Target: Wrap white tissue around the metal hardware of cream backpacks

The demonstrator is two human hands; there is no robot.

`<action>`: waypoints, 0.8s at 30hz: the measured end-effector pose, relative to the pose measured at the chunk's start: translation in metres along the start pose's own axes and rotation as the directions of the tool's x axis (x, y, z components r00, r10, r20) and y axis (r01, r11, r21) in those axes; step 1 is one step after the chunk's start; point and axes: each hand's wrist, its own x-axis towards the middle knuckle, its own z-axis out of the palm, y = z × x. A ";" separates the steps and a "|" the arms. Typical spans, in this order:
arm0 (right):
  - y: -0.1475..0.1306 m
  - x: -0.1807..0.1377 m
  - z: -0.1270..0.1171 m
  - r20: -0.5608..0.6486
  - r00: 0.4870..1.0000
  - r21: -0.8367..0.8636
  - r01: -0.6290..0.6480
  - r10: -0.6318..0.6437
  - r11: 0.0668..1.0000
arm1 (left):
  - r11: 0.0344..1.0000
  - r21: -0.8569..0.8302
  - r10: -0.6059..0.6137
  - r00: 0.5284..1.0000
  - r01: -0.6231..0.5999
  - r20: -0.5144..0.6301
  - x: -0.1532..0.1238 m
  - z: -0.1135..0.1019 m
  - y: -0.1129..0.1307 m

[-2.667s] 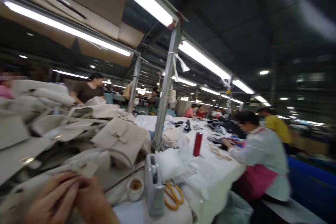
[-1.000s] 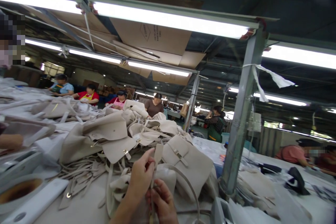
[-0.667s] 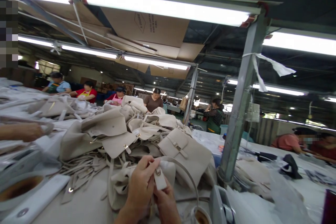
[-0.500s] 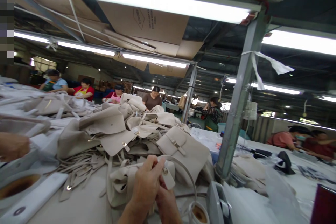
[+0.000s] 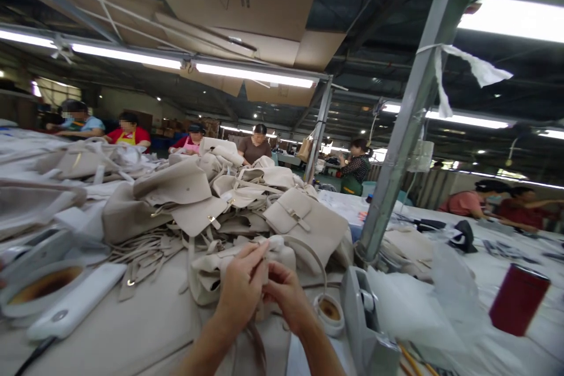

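Observation:
Both of my hands meet low in the middle of the head view, in front of a small beige bag [image 5: 203,277]. My left hand [image 5: 241,282] has its fingers closed on a beige strap end [image 5: 265,273], seen edge-on between the hands. From the right, my right hand [image 5: 288,292] pinches the same piece, thumb against fingertips. A beige strap [image 5: 315,255] curves from behind the hands down toward a tape roll [image 5: 330,308]. The fingers hide much of the held piece, and its metal fitting does not show.
A heap of beige bags [image 5: 180,188] rises ahead, with loose straps [image 5: 152,258] at its left. Left are a white handheld device [image 5: 79,299] and a large tape roll [image 5: 46,288]. Right are a grey tape dispenser [image 5: 359,311], metal post [image 5: 396,129] and dark red object [image 5: 520,299]. Co-workers sit beyond.
The view has tipped down, so the table shows more. My hands have moved slightly apart, and the held strap end has turned edge-on. A hand at the far left has almost left view.

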 end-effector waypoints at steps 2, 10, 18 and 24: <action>-0.003 -0.003 -0.003 -0.019 0.997 -0.039 -0.076 0.075 0.996 | 0.986 -0.137 -0.101 0.994 0.096 -0.033 -0.001 0.001 -0.003; 0.000 -0.014 -0.008 0.051 0.997 -0.013 -0.057 0.058 0.998 | 0.765 -0.502 -0.377 0.913 0.403 0.159 -0.019 0.001 -0.016; 0.015 -0.033 -0.004 -0.103 0.994 0.112 -0.010 0.022 0.994 | 0.855 -0.372 -0.316 0.931 0.362 0.181 -0.044 -0.003 -0.028; 0.017 -0.033 0.000 -0.289 0.956 0.058 0.062 -0.043 0.996 | 0.836 -0.247 -0.414 0.858 0.491 0.305 -0.039 -0.008 -0.027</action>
